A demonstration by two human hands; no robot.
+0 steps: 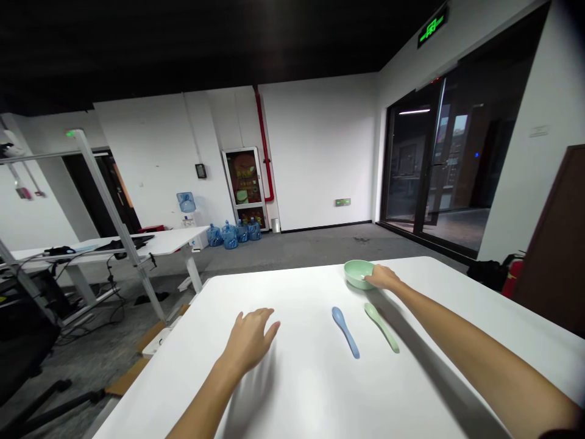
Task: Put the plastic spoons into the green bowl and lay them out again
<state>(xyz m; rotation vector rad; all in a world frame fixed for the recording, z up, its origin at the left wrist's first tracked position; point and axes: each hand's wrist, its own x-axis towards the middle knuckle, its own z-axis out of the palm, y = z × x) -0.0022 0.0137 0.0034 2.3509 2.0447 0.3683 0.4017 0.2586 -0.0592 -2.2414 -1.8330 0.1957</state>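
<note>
A pale green bowl point(358, 272) stands near the far edge of the white table point(301, 390). My right hand point(382, 278) reaches out to it and its fingers close on the bowl's near right rim. A blue spoon point(345, 331) and a green spoon point(382, 327) lie side by side on the table, closer to me than the bowl. My left hand point(250, 339) rests flat on the table to the left of the spoons, fingers stretched out, holding nothing.
To the left stands another white desk point(137, 244) with cables and a metal frame point(114, 219). Cardboard lies on the floor by the table's left corner. Blue water bottles point(231, 234) line the far wall. Glass doors point(429, 171) are at the right.
</note>
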